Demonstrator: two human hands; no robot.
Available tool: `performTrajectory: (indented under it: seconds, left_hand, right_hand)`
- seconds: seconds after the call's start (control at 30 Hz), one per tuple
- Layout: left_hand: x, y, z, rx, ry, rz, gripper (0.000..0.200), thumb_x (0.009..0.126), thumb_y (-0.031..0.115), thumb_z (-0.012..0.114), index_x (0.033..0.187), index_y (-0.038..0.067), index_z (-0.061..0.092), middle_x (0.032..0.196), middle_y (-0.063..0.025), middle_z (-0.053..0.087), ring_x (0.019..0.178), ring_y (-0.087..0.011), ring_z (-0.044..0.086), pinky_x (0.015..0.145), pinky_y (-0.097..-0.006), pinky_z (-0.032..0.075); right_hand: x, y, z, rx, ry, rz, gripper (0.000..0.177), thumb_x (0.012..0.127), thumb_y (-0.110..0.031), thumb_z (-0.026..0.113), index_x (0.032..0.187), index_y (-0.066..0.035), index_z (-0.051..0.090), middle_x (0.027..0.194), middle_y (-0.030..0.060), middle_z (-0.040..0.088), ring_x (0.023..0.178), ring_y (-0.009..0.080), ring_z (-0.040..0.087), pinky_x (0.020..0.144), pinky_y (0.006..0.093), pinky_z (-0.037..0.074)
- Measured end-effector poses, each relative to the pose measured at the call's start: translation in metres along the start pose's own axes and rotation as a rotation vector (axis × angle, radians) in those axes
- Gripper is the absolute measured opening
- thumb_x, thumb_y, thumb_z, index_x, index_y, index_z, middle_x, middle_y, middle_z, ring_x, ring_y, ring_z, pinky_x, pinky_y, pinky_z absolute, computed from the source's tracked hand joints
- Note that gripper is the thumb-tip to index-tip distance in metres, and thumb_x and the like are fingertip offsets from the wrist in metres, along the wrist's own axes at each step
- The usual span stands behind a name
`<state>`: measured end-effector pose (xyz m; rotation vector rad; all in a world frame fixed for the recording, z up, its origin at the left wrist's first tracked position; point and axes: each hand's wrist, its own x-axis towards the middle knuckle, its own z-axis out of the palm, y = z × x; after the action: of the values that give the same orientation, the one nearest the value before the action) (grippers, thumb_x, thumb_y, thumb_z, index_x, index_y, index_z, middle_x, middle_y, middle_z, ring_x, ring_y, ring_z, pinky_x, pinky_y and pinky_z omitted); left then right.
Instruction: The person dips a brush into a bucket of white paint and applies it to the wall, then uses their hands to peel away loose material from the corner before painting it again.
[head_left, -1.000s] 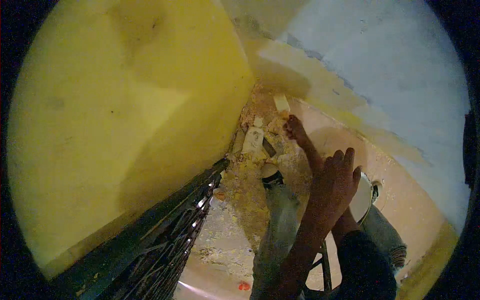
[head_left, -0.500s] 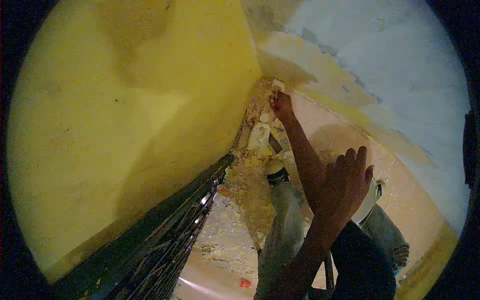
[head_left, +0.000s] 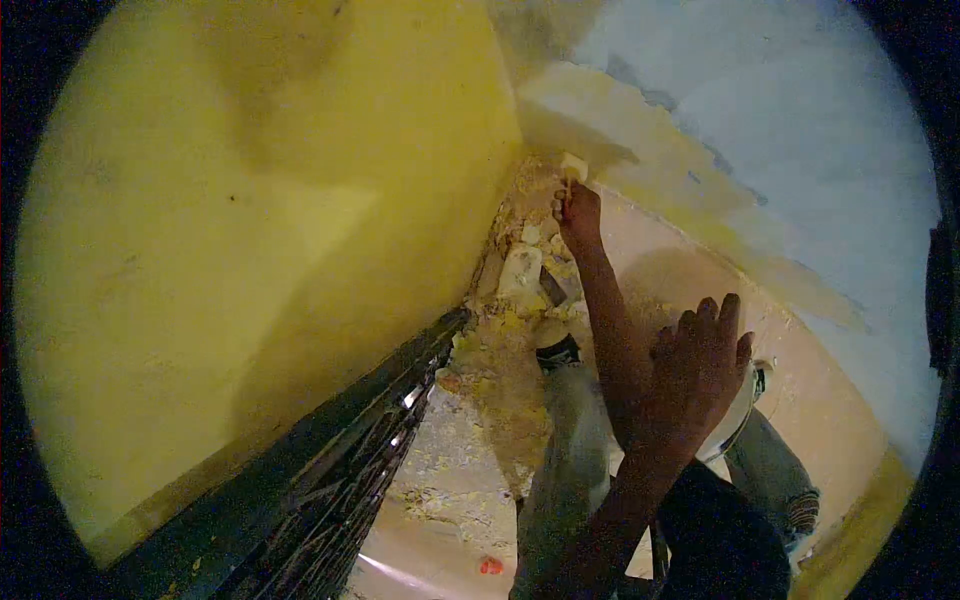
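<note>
Left hand [head_left: 695, 375]: nearest to the camera, raised in the air in front of the body. It is open, fingers spread and pointing up, and holds nothing.
Left arm: bent, rising from the bottom edge, with the wrist roughly straight.
Leg [head_left: 575, 430]: in pale jeans, below and behind the left hand. A white round thing [head_left: 745, 400], mostly hidden, is just beside that hand.
Floor [head_left: 470, 440]: far below and strewn with yellow flakes and crumbs. A pale chunk [head_left: 520, 270] lies near the corner.
Grille [head_left: 340, 470]: black metal, running along the foot of the yellow wall [head_left: 250, 230].
Right arm: stretched nearly straight, reaching down and away towards the corner.
Right hand [head_left: 580, 212]: closed around the lower end of the scraper, knuckles towards the camera.
Scraper [head_left: 573, 166]: a small pale tool, too small to make out in detail. Its tip is at the corner where the yellow wall meets the blue-white wall [head_left: 780, 130], on that wall's yellow lower band.
Handling: probably light and stiff, and easy to work one-handed. The handle end is the best place to grip it, firmly, since pushing on the wall could twist it. The flakes look brittle and crumbly.
</note>
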<state>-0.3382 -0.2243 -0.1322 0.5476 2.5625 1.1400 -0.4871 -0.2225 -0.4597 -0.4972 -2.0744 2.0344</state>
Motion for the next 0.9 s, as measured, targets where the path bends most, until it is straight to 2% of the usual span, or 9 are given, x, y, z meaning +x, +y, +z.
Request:
performTrajectory:
  seconds: [0.03, 0.17, 0.27, 0.33, 0.67, 0.77, 0.83, 0.87, 0.9]
  left_hand:
    - [-0.001, 0.0, 0.002, 0.017, 0.03, 0.023, 0.039, 0.088, 0.028, 0.059, 0.112, -0.002, 0.057, 0.093, -0.0187, 0.062, 0.084, -0.0311, 0.063, 0.08, -0.041, 0.05]
    - [-0.001, 0.003, 0.001, 0.023, 0.043, 0.034, 0.04, 0.088, 0.029, 0.058, 0.113, -0.002, 0.057, 0.092, -0.0184, 0.062, 0.083, -0.0307, 0.063, 0.079, -0.04, 0.05]
    - [-0.002, 0.001, -0.004, 0.047, 0.049, 0.045, 0.04, 0.088, 0.03, 0.058, 0.113, -0.001, 0.057, 0.091, -0.0182, 0.062, 0.083, -0.0304, 0.063, 0.079, -0.0392, 0.05]
    - [-0.001, 0.002, -0.003, 0.055, 0.05, 0.049, 0.04, 0.088, 0.03, 0.058, 0.113, -0.001, 0.058, 0.091, -0.0181, 0.063, 0.082, -0.0302, 0.063, 0.078, -0.0386, 0.05]
    - [-0.001, 0.002, -0.006, 0.085, 0.045, 0.071, 0.039, 0.087, 0.028, 0.06, 0.113, -0.001, 0.056, 0.091, -0.0174, 0.062, 0.082, -0.0316, 0.064, 0.077, -0.0412, 0.051]
    - [0.005, 0.004, -0.008, 0.065, -0.016, 0.079, 0.039, 0.087, 0.027, 0.06, 0.113, -0.002, 0.058, 0.09, -0.0178, 0.063, 0.081, -0.0309, 0.064, 0.079, -0.0399, 0.05]
    - [0.005, 0.006, -0.001, 0.014, -0.046, 0.03, 0.038, 0.086, 0.025, 0.061, 0.112, -0.002, 0.058, 0.089, -0.0183, 0.064, 0.082, -0.0304, 0.064, 0.08, -0.0398, 0.05]
    - [0.006, 0.005, -0.003, 0.013, -0.047, 0.033, 0.038, 0.086, 0.025, 0.061, 0.112, -0.002, 0.058, 0.089, -0.0183, 0.064, 0.082, -0.0304, 0.064, 0.08, -0.0398, 0.05]
    - [0.004, 0.005, -0.004, -0.01, -0.034, 0.053, 0.038, 0.086, 0.025, 0.061, 0.112, -0.003, 0.058, 0.09, -0.0186, 0.064, 0.083, -0.0308, 0.064, 0.081, -0.0395, 0.05]
  right_hand:
    - [-0.015, -0.019, -0.002, 0.723, 0.0, 0.376, 0.025, 0.096, -0.032, 0.051, 0.107, -0.011, 0.054, 0.077, 0.0053, 0.061, 0.056, 0.0164, 0.053, 0.051, 0.0327, 0.047]
    - [-0.068, -0.023, 0.005, 0.72, 0.103, 0.324, 0.033, 0.095, -0.039, 0.052, 0.113, -0.01, 0.052, 0.08, 0.0032, 0.06, 0.059, 0.0124, 0.052, 0.05, 0.0257, 0.044]
    - [-0.071, -0.008, 0.012, 0.596, 0.299, 0.373, 0.044, 0.096, -0.024, 0.051, 0.136, -0.012, 0.039, 0.089, 0.0028, 0.06, 0.062, 0.0106, 0.053, 0.05, 0.0258, 0.045]
    - [-0.054, 0.047, 0.009, 0.643, 0.269, 0.386, 0.042, 0.095, -0.038, 0.052, 0.13, -0.016, 0.043, 0.086, 0.0017, 0.06, 0.061, 0.0113, 0.053, 0.047, 0.0229, 0.043]
    - [-0.027, 0.106, 0.016, 0.841, 0.224, 0.634, 0.027, 0.091, -0.028, 0.058, 0.115, -0.015, 0.053, 0.079, 0.0018, 0.057, 0.043, 0.0109, 0.046, 0.033, 0.0269, 0.03]
    - [-0.029, 0.13, 0.025, 0.639, 0.293, 0.505, 0.015, 0.093, -0.027, 0.052, 0.103, -0.016, 0.056, 0.071, 0.0018, 0.055, 0.043, 0.0131, 0.046, 0.035, 0.0287, 0.032]
    - [-0.027, 0.173, 0.03, 0.022, 0.102, -0.14, 0.015, 0.093, -0.026, 0.048, 0.096, -0.014, 0.057, 0.064, 0.0023, 0.053, 0.042, 0.0164, 0.047, 0.036, 0.03, 0.034]
    - [-0.024, 0.158, 0.028, 0.021, 0.105, -0.141, 0.015, 0.093, -0.026, 0.048, 0.096, -0.014, 0.057, 0.064, 0.0023, 0.053, 0.042, 0.0164, 0.047, 0.036, 0.03, 0.034]
    - [-0.02, 0.135, 0.027, 0.304, 0.216, 0.19, 0.015, 0.093, -0.024, 0.047, 0.096, -0.014, 0.057, 0.063, 0.0029, 0.052, 0.042, 0.0173, 0.046, 0.037, 0.0306, 0.034]
